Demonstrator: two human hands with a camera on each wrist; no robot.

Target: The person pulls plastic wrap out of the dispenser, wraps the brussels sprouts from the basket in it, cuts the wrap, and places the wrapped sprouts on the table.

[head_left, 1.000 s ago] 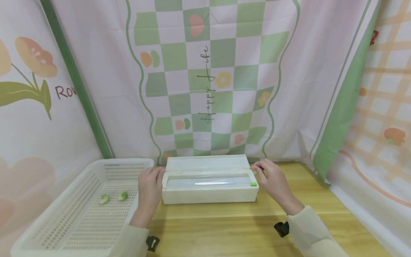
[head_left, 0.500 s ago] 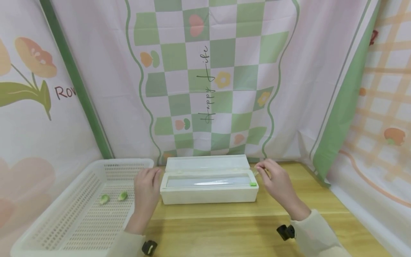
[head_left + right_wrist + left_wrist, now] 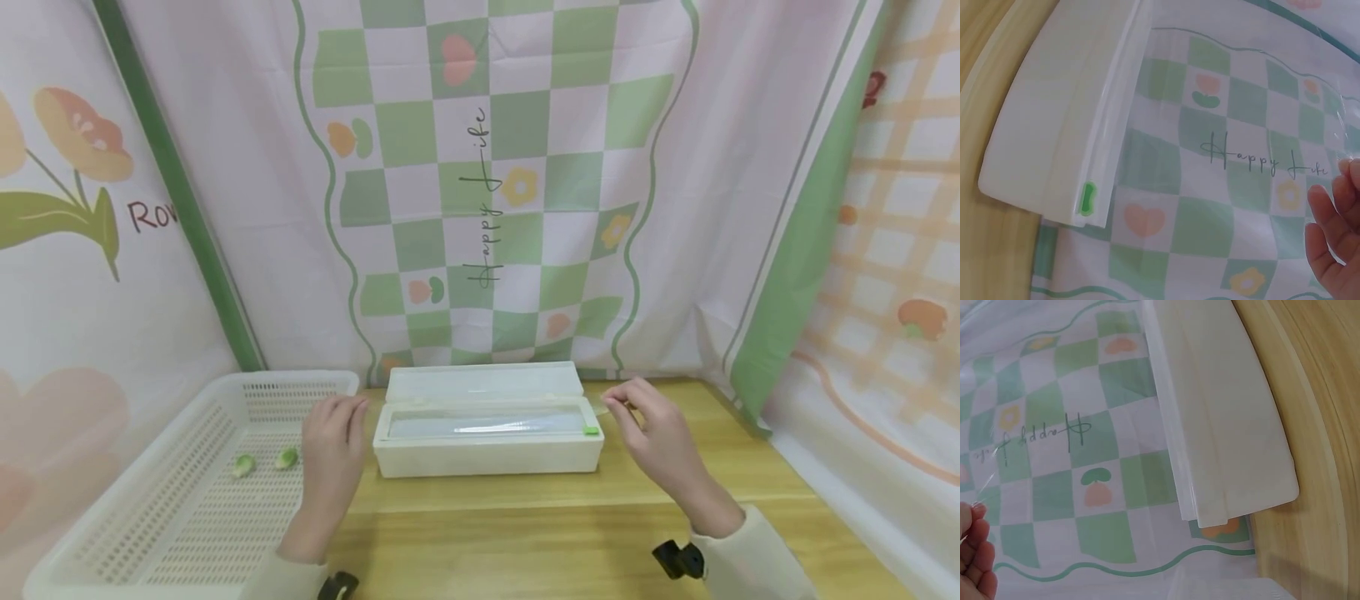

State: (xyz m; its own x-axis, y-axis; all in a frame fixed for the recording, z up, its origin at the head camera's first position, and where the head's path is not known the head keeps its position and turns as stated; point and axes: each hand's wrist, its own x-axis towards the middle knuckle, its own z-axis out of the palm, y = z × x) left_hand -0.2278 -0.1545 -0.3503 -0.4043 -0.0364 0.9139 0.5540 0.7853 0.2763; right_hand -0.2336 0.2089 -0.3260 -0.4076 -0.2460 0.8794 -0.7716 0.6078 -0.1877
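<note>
A white cling film dispenser [image 3: 487, 460] stands on the table, its lid [image 3: 480, 381] tipped up at the back. A small green slider [image 3: 1088, 199] sits at the right end of its top. Clear cling film [image 3: 1340, 132] stretches up from the dispenser, seen mostly by its shiny creases. My left hand [image 3: 333, 454] pinches one corner of the film between thumb and fingertips, off the dispenser's left end. Off the right end, my right hand [image 3: 663, 442] pinches the other corner. Both hands are raised a little, apart from the dispenser.
At the left is a white perforated basket [image 3: 187, 400] with two small green-and-white vegetables [image 3: 287, 458] in it. A patterned cloth [image 3: 495, 183] hangs close behind the dispenser. The wooden table [image 3: 495, 542] extends in front of it.
Both hands have moved outward and slightly toward me, away from the dispenser's ends, with the film corners still pinched. The dispenser and basket have stayed put.
</note>
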